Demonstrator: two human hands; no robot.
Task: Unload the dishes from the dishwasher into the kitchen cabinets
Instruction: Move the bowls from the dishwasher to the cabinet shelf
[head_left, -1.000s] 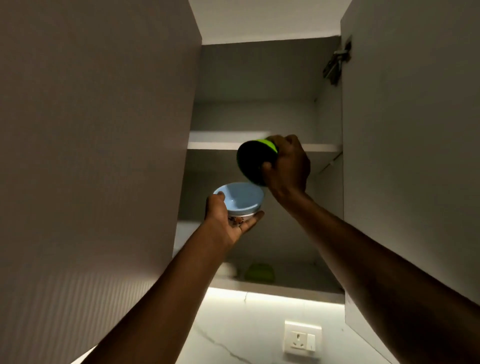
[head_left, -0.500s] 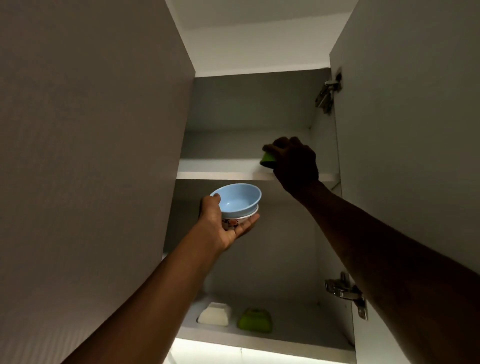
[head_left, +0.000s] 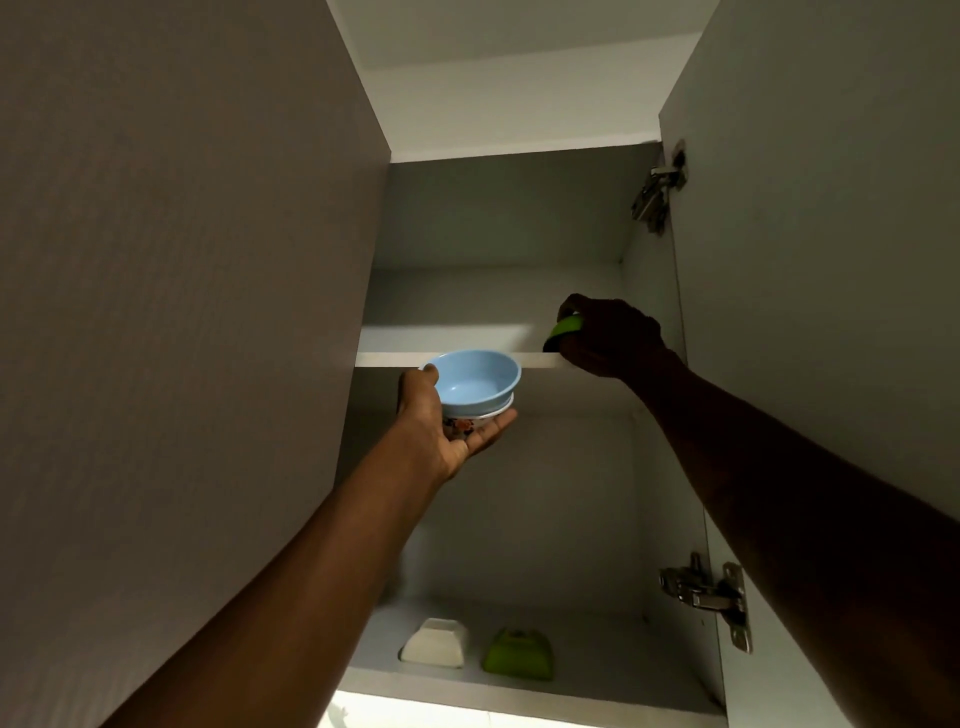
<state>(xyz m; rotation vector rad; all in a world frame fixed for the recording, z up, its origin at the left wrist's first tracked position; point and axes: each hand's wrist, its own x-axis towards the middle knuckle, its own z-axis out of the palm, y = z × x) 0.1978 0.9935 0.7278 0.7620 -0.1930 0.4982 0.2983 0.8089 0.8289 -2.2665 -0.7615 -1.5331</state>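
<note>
I look up into an open wall cabinet. My left hand (head_left: 447, 436) holds a light blue bowl (head_left: 475, 382) stacked in a white patterned bowl (head_left: 462, 423), just below the front edge of the middle shelf (head_left: 447, 340). My right hand (head_left: 610, 335) grips a green bowl (head_left: 563, 330) at the right end of that shelf; most of the bowl is hidden behind my fingers. Whether the green bowl rests on the shelf I cannot tell.
The bottom shelf (head_left: 597, 675) carries a white square dish (head_left: 434, 644) and a green square dish (head_left: 517, 654), both upside down. A closed cabinet door (head_left: 182, 312) fills the left. The open door (head_left: 831, 260) with two metal hinges (head_left: 704, 592) stands on the right.
My right hand has carried the green bowl up onto the right end of the middle shelf. My left hand with the stacked bowls has risen closer to the shelf edge. The camera tilted upward.
</note>
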